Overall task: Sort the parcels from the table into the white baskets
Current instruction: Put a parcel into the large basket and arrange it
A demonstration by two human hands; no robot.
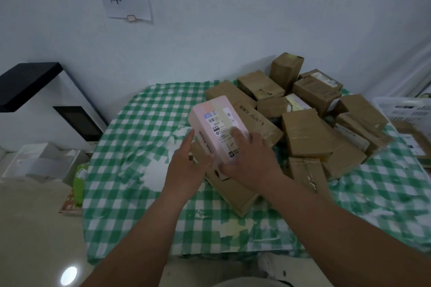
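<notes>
The left half of the checked tablecloth (130,137) is left bare, so open room is offered there for a hand. The right half is blocked by a heap of brown parcels (310,123), packed touching one another up to the far edge. The white basket (405,109) at the right edge is hemmed in by that heap. The middle is occupied by a pink box (219,128) held between 2 hands.
</notes>
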